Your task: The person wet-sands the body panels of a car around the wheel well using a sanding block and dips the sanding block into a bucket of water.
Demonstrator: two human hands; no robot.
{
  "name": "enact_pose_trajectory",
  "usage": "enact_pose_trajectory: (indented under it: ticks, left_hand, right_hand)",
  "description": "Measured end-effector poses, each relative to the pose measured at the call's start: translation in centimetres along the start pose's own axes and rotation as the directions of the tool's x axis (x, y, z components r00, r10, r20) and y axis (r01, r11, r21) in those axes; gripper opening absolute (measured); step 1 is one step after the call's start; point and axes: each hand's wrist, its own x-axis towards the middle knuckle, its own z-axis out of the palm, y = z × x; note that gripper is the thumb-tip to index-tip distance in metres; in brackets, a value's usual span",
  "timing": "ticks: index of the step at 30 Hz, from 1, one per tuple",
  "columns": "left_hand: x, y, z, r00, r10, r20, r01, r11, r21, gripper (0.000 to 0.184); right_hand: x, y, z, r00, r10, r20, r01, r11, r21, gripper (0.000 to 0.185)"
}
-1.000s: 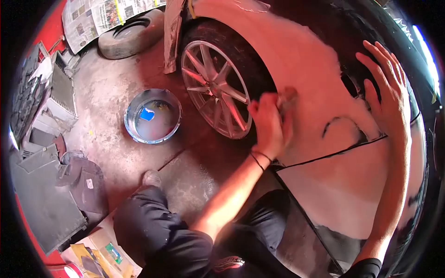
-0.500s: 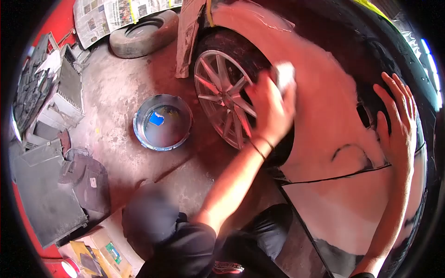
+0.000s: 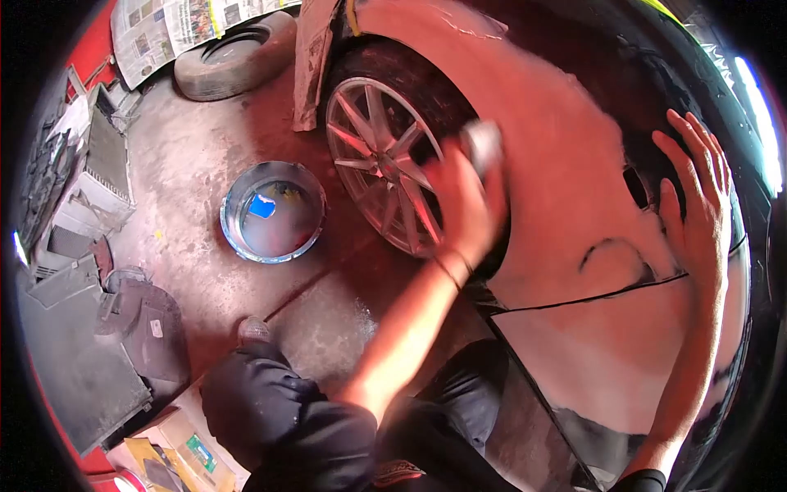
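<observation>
Concrete floor (image 3: 184, 156), illegible newsprint (image 3: 164, 37); pale object (image 3: 484, 143) in left fingers (image 3: 494, 184)

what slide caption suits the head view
Left hand grips a blurred pale object by a car wheel; right hand spreads over the bodywork.

Car body-repair workshop. A car (image 3: 557, 189) stands close by, its side bearing a broad matt patch (image 3: 541, 123) with uneven edges against dark paint, around a spoked wheel (image 3: 385, 168). The bare, stained floor (image 3: 180, 164) carries a bucket (image 3: 270, 174) and a loose tyre (image 3: 209, 80) next to newspaper (image 3: 164, 37); detached panels (image 3: 78, 353) and other parts (image 3: 102, 184) lie heaped opposite.
</observation>
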Motion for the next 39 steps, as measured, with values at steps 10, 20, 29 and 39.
enact_pose_trajectory:
  ticks: [10,20,29,39]
  left_hand:
    - [-0.4,2.7,0.0,0.981,0.169,0.095,-0.188,0.949,0.252,0.047]
    - [18.7,-3.5,-3.0,0.998,0.059,-0.016,-0.054,0.974,0.221,0.033]
    - [10.2,0.7,-2.1,0.955,0.273,0.113,-0.295,0.902,0.314,0.037]
    - [1.9,2.1,-2.4,0.916,0.260,0.307,-0.339,0.909,0.243,0.050]
  right_hand:
    - [0.7,-0.2,-0.1,1.000,0.022,-0.006,-0.022,0.999,0.033,0.052]
    - [0.7,-0.3,-0.1,1.000,0.025,0.017,-0.026,0.999,0.047,0.058]
    - [1.0,-0.5,-0.7,0.999,0.041,0.020,-0.043,0.995,0.087,0.054]
    - [1.2,-0.5,-0.6,0.999,0.040,0.011,-0.040,0.995,0.091,0.056]
